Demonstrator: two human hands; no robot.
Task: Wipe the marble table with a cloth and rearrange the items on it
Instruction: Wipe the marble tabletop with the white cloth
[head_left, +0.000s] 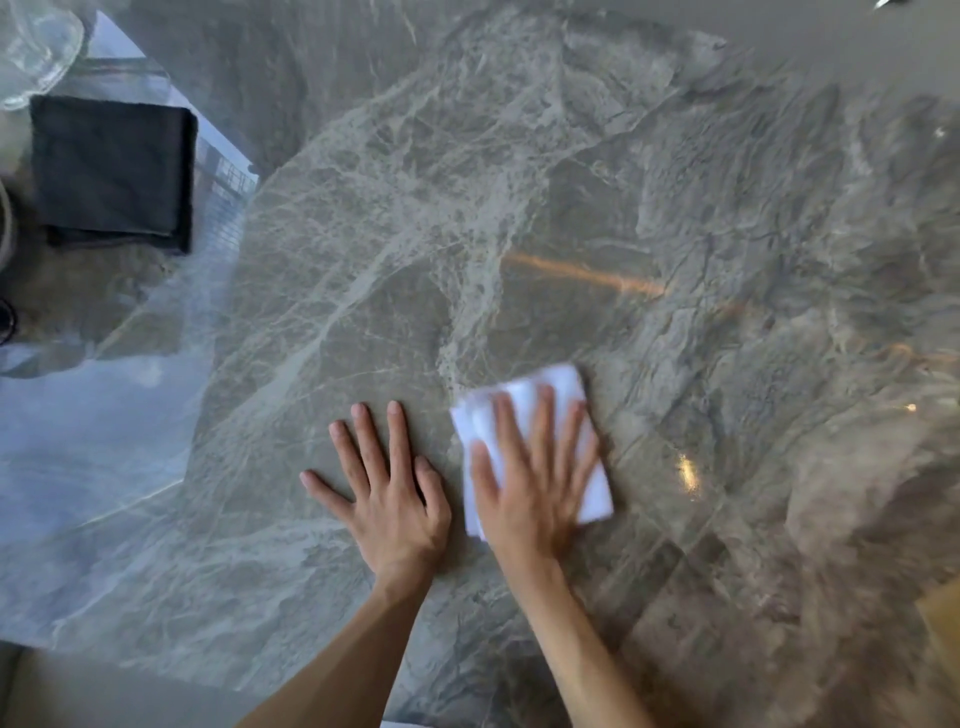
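A grey veined marble table (597, 197) fills the view. A folded white cloth (550, 387) lies flat on it near the front centre. My right hand (535, 488) presses down on the cloth with fingers spread; the hand is blurred. My left hand (387, 493) rests flat on the bare marble just left of the cloth, fingers apart, holding nothing.
A folded dark grey cloth (111, 166) lies at the far left. A clear glass bowl (36, 47) sits in the top left corner. Dark round objects (5, 270) are cut off by the left edge. A yellowish object (943, 623) shows at the right edge.
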